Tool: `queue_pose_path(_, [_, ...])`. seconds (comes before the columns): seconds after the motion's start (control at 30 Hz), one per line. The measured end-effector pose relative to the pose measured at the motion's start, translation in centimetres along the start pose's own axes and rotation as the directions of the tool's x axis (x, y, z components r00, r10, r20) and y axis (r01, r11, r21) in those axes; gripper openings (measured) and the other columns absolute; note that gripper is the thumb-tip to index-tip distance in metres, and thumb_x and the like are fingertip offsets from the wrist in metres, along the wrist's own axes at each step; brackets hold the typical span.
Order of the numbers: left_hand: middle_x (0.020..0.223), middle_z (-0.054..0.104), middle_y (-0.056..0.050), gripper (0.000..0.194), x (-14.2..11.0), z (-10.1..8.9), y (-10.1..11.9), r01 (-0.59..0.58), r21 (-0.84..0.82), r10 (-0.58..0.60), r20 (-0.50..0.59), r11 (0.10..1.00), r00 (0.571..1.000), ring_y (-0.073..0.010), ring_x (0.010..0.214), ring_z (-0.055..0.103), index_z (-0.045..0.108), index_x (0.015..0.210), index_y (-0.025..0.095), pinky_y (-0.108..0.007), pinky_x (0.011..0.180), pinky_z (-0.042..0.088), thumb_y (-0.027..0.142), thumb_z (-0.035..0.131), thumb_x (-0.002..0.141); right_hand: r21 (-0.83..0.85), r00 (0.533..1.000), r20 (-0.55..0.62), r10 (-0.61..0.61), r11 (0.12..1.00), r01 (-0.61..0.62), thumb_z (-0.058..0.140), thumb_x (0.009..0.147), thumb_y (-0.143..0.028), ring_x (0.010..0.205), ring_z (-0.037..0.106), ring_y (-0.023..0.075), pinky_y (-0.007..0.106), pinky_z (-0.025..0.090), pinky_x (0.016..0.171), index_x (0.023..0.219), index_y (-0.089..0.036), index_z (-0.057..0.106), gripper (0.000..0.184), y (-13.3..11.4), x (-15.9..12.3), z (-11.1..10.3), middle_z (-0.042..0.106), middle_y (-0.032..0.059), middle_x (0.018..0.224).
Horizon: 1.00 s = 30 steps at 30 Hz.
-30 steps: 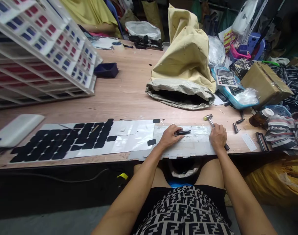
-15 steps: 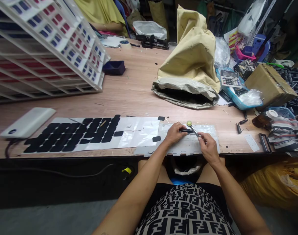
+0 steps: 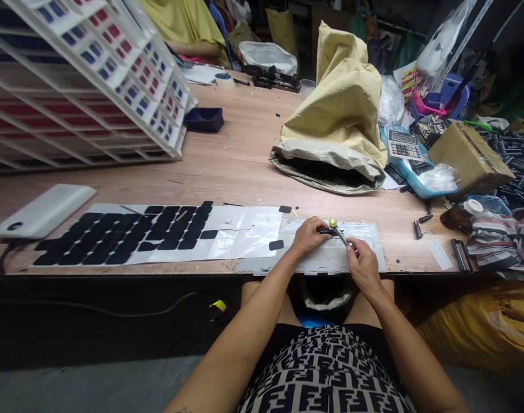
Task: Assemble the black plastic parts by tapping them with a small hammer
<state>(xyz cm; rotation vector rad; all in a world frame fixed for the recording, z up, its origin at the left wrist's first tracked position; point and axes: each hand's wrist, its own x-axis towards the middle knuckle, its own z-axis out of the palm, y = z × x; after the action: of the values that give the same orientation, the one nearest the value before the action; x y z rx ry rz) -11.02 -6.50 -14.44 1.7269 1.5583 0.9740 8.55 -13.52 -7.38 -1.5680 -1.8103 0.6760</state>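
In the head view, my left hand [image 3: 309, 236] is closed on the near end of a thin black piece [image 3: 331, 232]. The piece lies on a scuffed grey board [image 3: 313, 261] by the table's front edge. My right hand [image 3: 364, 263] grips a metal-handled tool with a round yellow head [image 3: 333, 222], much like a small mallet. The tool's head is over the black piece; whether they touch I cannot tell. Left of the board, a white sheet [image 3: 240, 244] carries rows of black rounded patches [image 3: 102, 241]. A loose black patch [image 3: 276, 245] lies beside my left wrist.
Beyond my hands lies an open beige sack [image 3: 335, 109]. A white crate [image 3: 176, 152] and a pale box with a cable [image 3: 45, 209] stand left. Right are a blue tray [image 3: 438, 184], a cardboard box [image 3: 470, 152] and a dark bottle [image 3: 455, 217]. Someone in yellow [image 3: 184, 26] sits across.
The camera view has shifted slightly. My right hand and the tool have moved a little, its head now slightly lower over the black piece. My left hand stays on the piece.
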Motion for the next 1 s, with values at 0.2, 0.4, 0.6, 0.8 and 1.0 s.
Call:
queue_pose_path(0.2, [0.090, 0.065, -0.001, 0.015, 0.1, 0.0, 0.0, -0.010, 0.020, 0.010, 0.017, 1.000, 1.000, -0.0206, 0.091, 0.060, 0.072, 0.087, 0.022, -0.034, 0.081, 0.049, 0.023, 0.077, 0.074, -0.057, 0.998, -0.032, 0.047, 0.997, -0.048, 0.051, 0.091, -0.030, 0.083, 0.062, 0.0188, 0.030, 0.049, 0.076, 0.111, -0.023, 0.073, 0.031, 2.3, 0.9, -0.9, 0.070, 0.0056, 0.100])
queue_pose_path(0.4, [0.091, 0.066, -0.001, 0.013, -0.1, -0.2, 0.4, -0.010, 0.039, 0.009, 0.025, 0.999, 1.000, -0.0209, 0.092, 0.060, 0.070, 0.087, 0.022, -0.034, 0.079, 0.048, 0.022, 0.076, 0.075, -0.389, 0.966, -0.239, 0.097, 0.902, -0.186, 0.051, 0.091, -0.023, 0.091, 0.057, 0.0218, 0.032, 0.042, 0.080, 0.115, -0.020, 0.073, 0.033, 6.6, 5.8, -3.4, 0.067, 0.0090, 0.104])
queue_pose_path(0.6, [0.089, 0.066, -0.001, 0.012, -0.1, -0.4, 0.2, -0.018, 0.033, 0.017, 0.031, 0.999, 0.999, -0.0213, 0.092, 0.060, 0.069, 0.086, 0.022, -0.034, 0.079, 0.048, 0.023, 0.076, 0.075, -0.577, 0.953, -0.299, 0.037, 0.789, -0.212, 0.050, 0.094, -0.020, 0.095, 0.053, 0.0240, 0.033, 0.036, 0.078, 0.119, -0.018, 0.070, 0.032, 9.0, 8.8, -3.0, 0.063, 0.0114, 0.106])
queue_pose_path(0.8, [0.088, 0.064, -0.002, 0.016, -2.4, -1.5, 1.6, -0.106, -0.042, 0.109, 0.068, 0.993, 0.992, -0.0206, 0.088, 0.059, 0.070, 0.090, 0.020, -0.033, 0.079, 0.046, 0.025, 0.077, 0.076, -0.665, 0.952, -0.306, 0.005, 0.715, -0.217, 0.048, 0.097, -0.022, 0.095, 0.051, 0.0247, 0.034, 0.033, 0.075, 0.121, -0.017, 0.065, 0.031, 8.9, 8.9, -2.3, 0.061, 0.0116, 0.106])
queue_pose_path(1.0, [0.087, 0.064, -0.004, 0.017, -12.7, 1.0, 3.8, -0.128, -0.306, 0.212, 0.258, 0.943, 0.942, -0.0175, 0.082, 0.059, 0.071, 0.095, 0.019, -0.029, 0.075, 0.046, 0.034, 0.068, 0.088, -0.683, 0.957, -0.288, 0.021, 0.696, -0.221, 0.043, 0.099, -0.022, 0.096, 0.050, 0.0249, 0.034, 0.033, 0.075, 0.121, -0.016, 0.063, 0.030, 8.7, 8.8, -2.3, 0.060, 0.0119, 0.107])
